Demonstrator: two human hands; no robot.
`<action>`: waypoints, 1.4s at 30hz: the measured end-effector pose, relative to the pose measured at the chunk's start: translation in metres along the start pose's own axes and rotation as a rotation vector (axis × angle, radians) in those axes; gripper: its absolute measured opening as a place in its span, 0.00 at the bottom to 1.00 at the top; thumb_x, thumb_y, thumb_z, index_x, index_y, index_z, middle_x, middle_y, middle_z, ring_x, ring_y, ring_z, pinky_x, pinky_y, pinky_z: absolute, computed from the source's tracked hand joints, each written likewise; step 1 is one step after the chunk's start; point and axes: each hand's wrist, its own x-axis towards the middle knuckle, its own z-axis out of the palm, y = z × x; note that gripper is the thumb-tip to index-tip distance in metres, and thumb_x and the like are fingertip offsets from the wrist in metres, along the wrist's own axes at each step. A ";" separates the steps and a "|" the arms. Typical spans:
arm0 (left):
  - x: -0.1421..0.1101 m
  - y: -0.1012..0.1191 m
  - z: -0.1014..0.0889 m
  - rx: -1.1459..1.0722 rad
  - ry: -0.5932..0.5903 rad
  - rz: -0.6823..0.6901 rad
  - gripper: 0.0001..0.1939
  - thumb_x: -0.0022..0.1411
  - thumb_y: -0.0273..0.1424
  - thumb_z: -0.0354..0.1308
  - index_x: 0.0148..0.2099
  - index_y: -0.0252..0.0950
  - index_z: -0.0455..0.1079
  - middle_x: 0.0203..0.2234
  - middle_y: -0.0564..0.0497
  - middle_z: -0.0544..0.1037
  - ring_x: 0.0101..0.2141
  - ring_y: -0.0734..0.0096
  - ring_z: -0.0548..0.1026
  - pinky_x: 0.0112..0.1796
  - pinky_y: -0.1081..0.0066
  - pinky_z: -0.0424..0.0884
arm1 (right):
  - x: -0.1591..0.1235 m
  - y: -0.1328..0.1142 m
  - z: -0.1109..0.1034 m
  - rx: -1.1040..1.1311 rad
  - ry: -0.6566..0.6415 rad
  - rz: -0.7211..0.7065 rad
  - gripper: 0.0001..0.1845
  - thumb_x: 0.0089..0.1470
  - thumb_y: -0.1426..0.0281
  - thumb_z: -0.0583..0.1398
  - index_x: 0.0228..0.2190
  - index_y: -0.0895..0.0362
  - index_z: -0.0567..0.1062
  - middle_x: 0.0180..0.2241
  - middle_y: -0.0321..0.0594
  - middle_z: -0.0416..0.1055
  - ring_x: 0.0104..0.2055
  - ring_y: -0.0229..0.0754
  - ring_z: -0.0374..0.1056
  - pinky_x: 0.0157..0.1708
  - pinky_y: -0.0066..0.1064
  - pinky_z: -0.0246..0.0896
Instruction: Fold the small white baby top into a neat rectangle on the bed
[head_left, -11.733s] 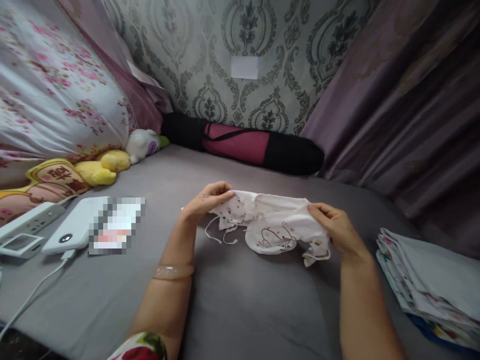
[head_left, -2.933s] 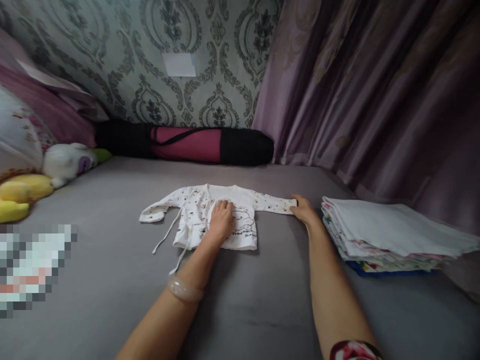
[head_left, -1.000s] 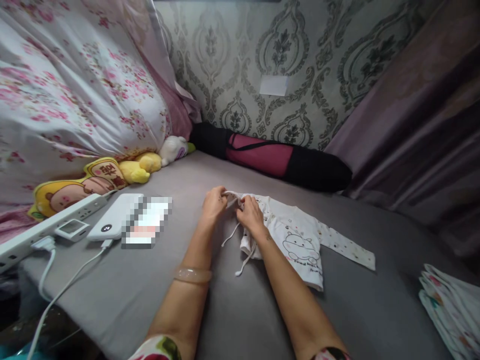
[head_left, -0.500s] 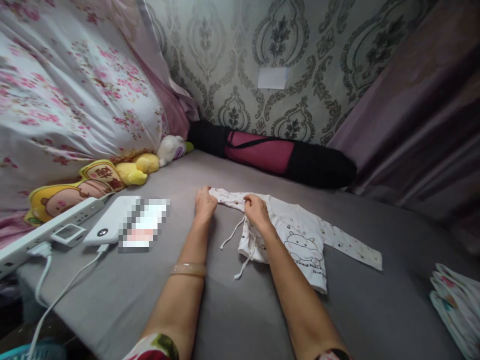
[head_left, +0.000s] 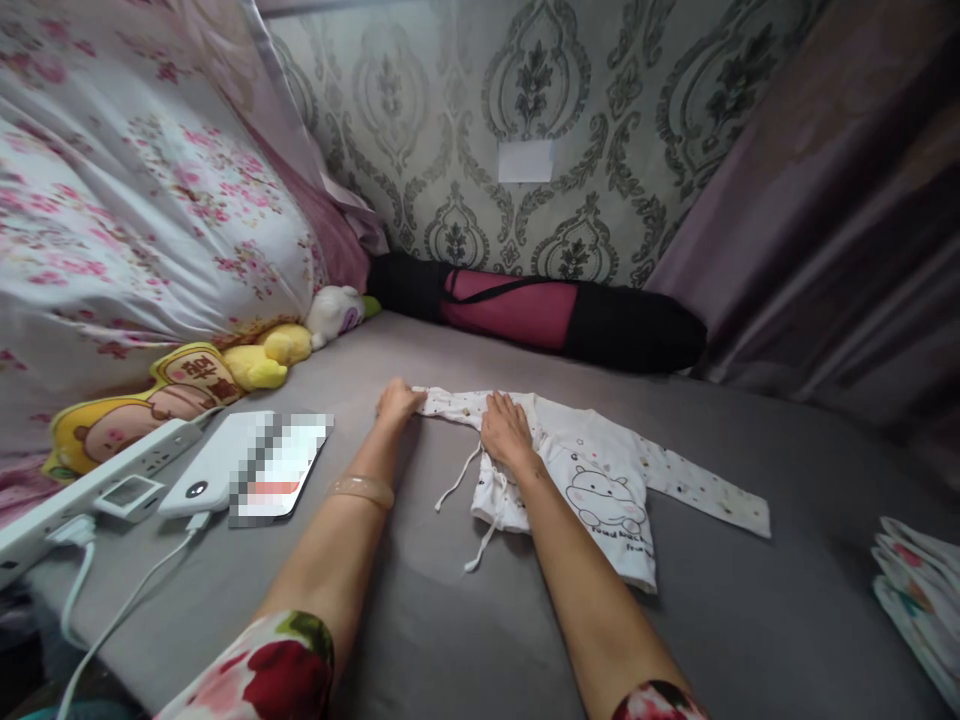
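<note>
Small white shirt [head_left: 592, 470] lies spread on the gray bed, unfolded. Left hand [head_left: 397, 399] pinches one cuff; right hand [head_left: 506, 430] presses flat, fingers extended, near that shoulder.

Home interior, probably a bedroom: damask wallpaper [head_left: 457, 130], mauve drapes [head_left: 787, 190], floral curtain [head_left: 165, 190], plush toys [head_left: 334, 315] along the edge of a broad surface under a fitted grey sheet [head_left: 442, 620].

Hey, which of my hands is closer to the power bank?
Your left. Your left hand is just beyond and right of the power bank, pinching the end of the sleeve. Your right hand rests farther right, near the shoulder.
</note>
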 end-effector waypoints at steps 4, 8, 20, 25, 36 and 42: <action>0.000 -0.003 -0.002 -0.030 0.175 0.076 0.10 0.62 0.35 0.50 0.39 0.36 0.69 0.36 0.42 0.78 0.40 0.60 0.75 0.37 0.68 0.68 | -0.002 -0.002 -0.003 -0.002 0.001 0.014 0.30 0.62 0.69 0.44 0.63 0.65 0.55 0.67 0.47 0.47 0.69 0.46 0.39 0.65 0.42 0.30; -0.008 -0.006 0.003 0.040 0.231 0.124 0.10 0.64 0.33 0.46 0.43 0.37 0.67 0.40 0.40 0.77 0.42 0.57 0.75 0.39 0.65 0.68 | -0.003 -0.004 -0.004 0.003 0.012 0.019 0.31 0.61 0.69 0.44 0.63 0.66 0.55 0.67 0.46 0.47 0.68 0.48 0.39 0.65 0.42 0.30; -0.035 -0.004 0.005 0.039 0.233 0.175 0.16 0.63 0.32 0.52 0.50 0.27 0.60 0.51 0.30 0.66 0.53 0.46 0.65 0.52 0.59 0.60 | 0.000 0.001 -0.027 0.232 -0.016 -0.007 0.28 0.64 0.66 0.45 0.63 0.61 0.56 0.66 0.46 0.48 0.68 0.43 0.42 0.64 0.40 0.37; -0.074 0.015 -0.014 -0.017 0.215 0.360 0.09 0.63 0.30 0.51 0.44 0.32 0.65 0.42 0.41 0.73 0.45 0.58 0.70 0.48 0.64 0.64 | -0.012 0.008 -0.085 0.432 0.184 -0.025 0.21 0.61 0.71 0.49 0.52 0.62 0.71 0.53 0.46 0.70 0.56 0.39 0.64 0.55 0.29 0.55; -0.199 0.050 0.035 0.039 -0.317 0.928 0.06 0.55 0.33 0.57 0.35 0.37 0.69 0.31 0.49 0.75 0.34 0.65 0.72 0.35 0.71 0.66 | -0.112 0.049 -0.076 0.442 -0.149 0.153 0.08 0.52 0.73 0.54 0.25 0.58 0.73 0.19 0.36 0.70 0.20 0.35 0.65 0.23 0.24 0.57; -0.193 0.030 0.050 0.065 -0.200 0.909 0.16 0.50 0.41 0.63 0.37 0.36 0.68 0.36 0.45 0.74 0.39 0.59 0.70 0.41 0.65 0.66 | -0.138 0.048 -0.069 0.206 -0.140 0.101 0.17 0.47 0.65 0.61 0.40 0.59 0.72 0.38 0.42 0.73 0.38 0.42 0.69 0.34 0.27 0.59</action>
